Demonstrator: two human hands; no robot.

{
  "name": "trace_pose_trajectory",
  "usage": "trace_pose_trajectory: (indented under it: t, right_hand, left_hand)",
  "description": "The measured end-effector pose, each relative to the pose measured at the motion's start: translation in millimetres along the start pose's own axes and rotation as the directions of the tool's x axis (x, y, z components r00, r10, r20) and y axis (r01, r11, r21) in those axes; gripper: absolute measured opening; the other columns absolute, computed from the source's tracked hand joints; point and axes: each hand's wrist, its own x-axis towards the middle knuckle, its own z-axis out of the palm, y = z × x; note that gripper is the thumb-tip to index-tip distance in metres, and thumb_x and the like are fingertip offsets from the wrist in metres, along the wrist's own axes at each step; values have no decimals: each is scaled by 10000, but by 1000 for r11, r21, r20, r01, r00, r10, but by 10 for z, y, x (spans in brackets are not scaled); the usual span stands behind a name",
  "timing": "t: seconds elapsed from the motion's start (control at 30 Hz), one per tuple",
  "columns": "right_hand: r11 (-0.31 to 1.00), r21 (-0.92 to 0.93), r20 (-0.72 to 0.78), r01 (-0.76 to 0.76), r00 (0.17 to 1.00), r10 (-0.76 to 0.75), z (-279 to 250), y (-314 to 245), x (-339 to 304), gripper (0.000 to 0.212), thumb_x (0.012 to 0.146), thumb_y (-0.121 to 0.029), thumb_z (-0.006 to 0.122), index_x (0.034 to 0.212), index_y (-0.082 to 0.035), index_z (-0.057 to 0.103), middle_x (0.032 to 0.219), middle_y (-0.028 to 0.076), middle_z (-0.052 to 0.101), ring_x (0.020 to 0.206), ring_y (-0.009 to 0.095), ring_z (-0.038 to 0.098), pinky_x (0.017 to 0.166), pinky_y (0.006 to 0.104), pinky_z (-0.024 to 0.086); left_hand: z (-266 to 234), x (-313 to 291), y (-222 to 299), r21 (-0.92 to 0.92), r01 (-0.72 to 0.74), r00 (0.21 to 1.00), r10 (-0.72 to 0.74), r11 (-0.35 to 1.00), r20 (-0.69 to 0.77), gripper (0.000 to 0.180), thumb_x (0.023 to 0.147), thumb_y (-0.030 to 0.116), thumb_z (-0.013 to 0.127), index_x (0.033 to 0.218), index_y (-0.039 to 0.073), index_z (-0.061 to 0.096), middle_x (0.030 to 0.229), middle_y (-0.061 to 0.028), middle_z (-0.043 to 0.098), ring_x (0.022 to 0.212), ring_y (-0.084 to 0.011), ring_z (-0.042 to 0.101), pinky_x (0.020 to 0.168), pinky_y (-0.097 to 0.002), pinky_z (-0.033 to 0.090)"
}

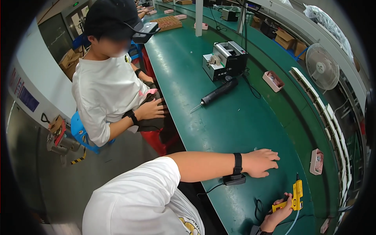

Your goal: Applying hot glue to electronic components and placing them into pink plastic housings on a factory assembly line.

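On green bench (219,129) | left hand (261,162) flat, empty | right hand (279,213) grips yellow tool (296,196), fingers part-hidden

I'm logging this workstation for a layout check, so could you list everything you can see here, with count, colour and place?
Workbench: one, green, long, running from near to far.
Glue gun: one, yellow, near end of the bench, in the right hand.
Electric screwdriver: one, black, lying mid-bench.
Machine box: one, black and silver, behind the screwdriver.
Small trays: several, pink, along the bench; one lies near the left hand.
Fan: one, white, right of the bench.
Stool: one, blue, under the co-worker.
Co-worker: one, white shirt, black cap, seated left of the bench.
Left hand: flat on the bench, black wrist strap.
Right hand: gripping the glue gun.
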Motion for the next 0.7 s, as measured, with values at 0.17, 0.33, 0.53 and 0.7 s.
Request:
trace_pose_trajectory:
  t: [0.17,0.33,0.53,0.7]
  right_hand:
    - [1000,23,-20,11,1000,-10,58,-32,-17,286,1113,-228,576,1183,39,653,1041,94,690,573,88,502,540,253,416]
    - [1000,-13,-24,-12,1000,12,62,-53,-71,282,1110,-220,572,1210,34,645,1074,88,705,588,75,517,531,241,429]
    - [1000,0,-24,-7,1000,7,34,-33,-10,280,1110,-227,580,1186,35,642,1076,91,691,582,85,509,533,251,423]
    - [1000,-13,-44,-15,999,14,52,-67,-78,282,1110,-230,584,1181,37,640,1097,96,684,583,90,512,530,255,424]
  left_hand:
    - [-1,32,29,-7,1,1000,-1,1000,1,462,936,219,749,1369,81,670,1591,-197,507,1566,-384,385,1306,-526,299]
    - [33,11,42,3,1,1000,-1,1000,18,470,934,220,749,1375,78,666,1594,-200,501,1567,-384,382,1309,-527,293]
    - [54,35,22,-6,-2,1000,2,1000,5,477,924,244,754,1369,91,680,1598,-193,508,1570,-370,378,1309,-505,279]
    - [45,20,26,-9,-11,1000,11,1000,7,481,924,249,754,1371,88,679,1599,-194,507,1572,-372,377,1310,-508,277]
